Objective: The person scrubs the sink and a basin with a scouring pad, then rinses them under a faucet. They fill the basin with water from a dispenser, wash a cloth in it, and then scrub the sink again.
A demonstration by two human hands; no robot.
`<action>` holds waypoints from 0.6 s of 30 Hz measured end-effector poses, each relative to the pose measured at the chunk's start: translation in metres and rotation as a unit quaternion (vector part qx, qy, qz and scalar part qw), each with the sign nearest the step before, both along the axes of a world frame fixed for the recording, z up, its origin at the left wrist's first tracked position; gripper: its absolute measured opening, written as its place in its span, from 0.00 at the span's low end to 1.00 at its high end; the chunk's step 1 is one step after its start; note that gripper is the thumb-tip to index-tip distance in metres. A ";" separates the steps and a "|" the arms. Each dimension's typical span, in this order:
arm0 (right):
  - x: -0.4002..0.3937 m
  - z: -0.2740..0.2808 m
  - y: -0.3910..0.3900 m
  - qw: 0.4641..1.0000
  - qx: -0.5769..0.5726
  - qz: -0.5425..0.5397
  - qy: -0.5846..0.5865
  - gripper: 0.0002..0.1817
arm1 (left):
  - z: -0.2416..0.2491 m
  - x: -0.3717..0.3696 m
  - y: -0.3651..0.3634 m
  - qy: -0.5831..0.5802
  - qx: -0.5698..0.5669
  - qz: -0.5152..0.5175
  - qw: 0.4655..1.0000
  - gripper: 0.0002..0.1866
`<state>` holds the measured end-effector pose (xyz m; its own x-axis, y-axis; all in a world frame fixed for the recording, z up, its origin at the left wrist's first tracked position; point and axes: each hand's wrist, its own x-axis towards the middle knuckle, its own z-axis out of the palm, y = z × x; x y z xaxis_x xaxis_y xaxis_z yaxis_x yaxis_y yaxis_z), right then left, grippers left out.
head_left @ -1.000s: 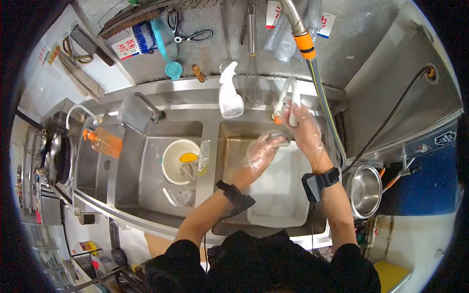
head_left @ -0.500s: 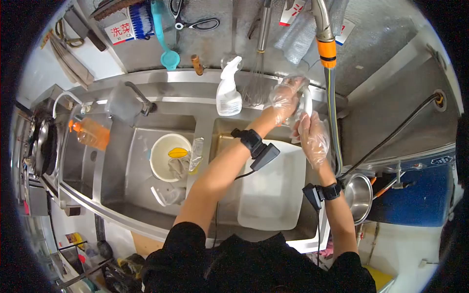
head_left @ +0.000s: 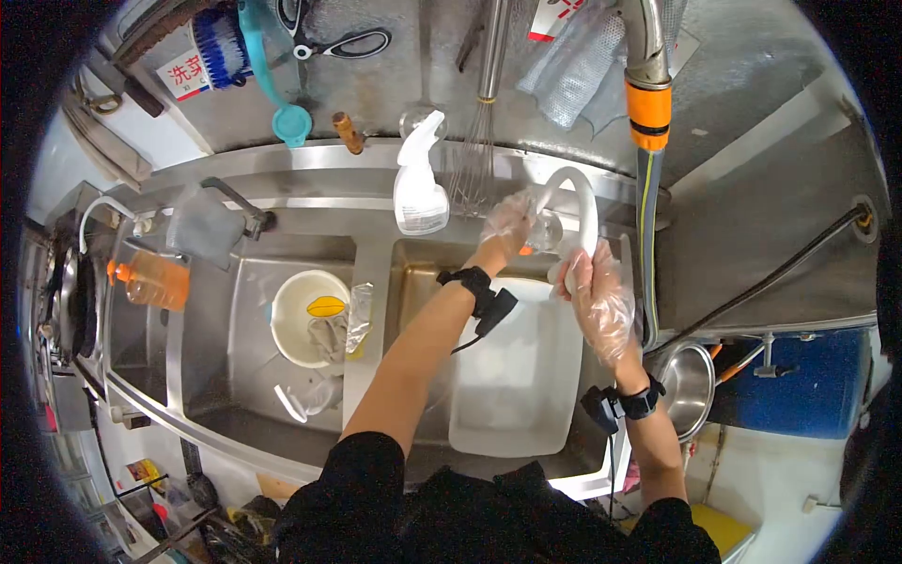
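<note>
A white curved faucet spout [head_left: 584,202] arches over the back of the right basin. My right hand [head_left: 601,296], in a clear plastic glove, has its fingers closed around the spout's lower end. My left hand [head_left: 508,226], also gloved, is at the spout's base with its fingers curled; what they grip is hidden. Beside those fingers is a small transparent piece [head_left: 545,231]. Below both hands, a white plastic tub [head_left: 517,376] stands in the right basin. To the left of my left hand, a white spray bottle [head_left: 420,193] stands on the sink's back ledge.
In the middle basin is a white bucket [head_left: 282,329] with a yellow oval item and a cloth. An orange soap bottle [head_left: 155,281] stands at the left. A whisk [head_left: 481,122] and scissors [head_left: 334,44] hang behind. A hose [head_left: 648,216] hangs at the right.
My left hand has moved down and left from the top of the spout to its base. My right hand has stayed at the spout's lower end. The camera view has shifted slightly.
</note>
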<state>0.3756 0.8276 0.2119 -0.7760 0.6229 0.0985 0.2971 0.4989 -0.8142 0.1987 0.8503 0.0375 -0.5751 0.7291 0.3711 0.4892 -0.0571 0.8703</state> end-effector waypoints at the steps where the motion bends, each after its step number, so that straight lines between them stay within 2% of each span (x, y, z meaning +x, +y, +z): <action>1: 0.000 -0.004 0.001 0.999 -0.031 0.008 0.020 0.17 | -0.002 -0.001 -0.001 0.029 -0.058 0.008 0.998 0.17; 2: -0.001 -0.004 0.002 0.999 -0.034 0.005 0.020 0.17 | -0.004 -0.002 -0.003 0.059 -0.118 0.013 0.991 0.16; 5: -0.001 0.001 0.000 1.000 -0.022 -0.002 0.022 0.16 | 0.010 -0.009 -0.001 0.109 -0.136 -0.021 0.984 0.17; 8: 0.001 -0.007 0.001 0.999 -0.012 -0.010 0.047 0.16 | 0.076 -0.003 -0.014 0.050 -0.148 -0.008 0.988 0.18; 10: 0.003 -0.007 0.000 0.999 -0.006 -0.003 0.036 0.15 | 0.103 -0.003 -0.018 0.083 -0.127 0.004 0.988 0.18; 11: 0.004 -0.007 0.001 1.000 0.005 0.004 0.028 0.16 | 0.107 -0.006 -0.010 0.125 -0.008 0.020 0.992 0.20; 13: 0.004 -0.007 0.007 1.000 0.005 0.010 0.022 0.15 | 0.153 -0.007 -0.020 0.137 -0.043 -0.069 0.987 0.20; 14: 0.004 -0.005 0.007 0.999 -0.007 0.017 0.027 0.15 | 0.174 -0.005 -0.030 0.126 -0.099 -0.106 0.981 0.21; 15: 0.005 -0.002 0.008 0.999 -0.020 0.024 0.033 0.15 | 0.165 -0.006 -0.028 0.126 -0.101 -0.107 0.981 0.21; 17: 0.004 0.001 0.003 0.999 -0.019 0.017 0.023 0.15 | 0.128 -0.010 -0.019 0.164 0.004 -0.057 0.985 0.21; 18: 0.004 0.002 0.001 1.000 -0.016 0.014 0.011 0.15 | 0.120 -0.006 -0.017 0.075 0.006 -0.042 0.996 0.21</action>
<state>0.3798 0.8288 0.2141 -0.7904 0.6048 0.0968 0.2653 0.4804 -0.8360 0.1931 0.8333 0.1571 -0.4497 0.7677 0.4565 0.6069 -0.1124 0.7868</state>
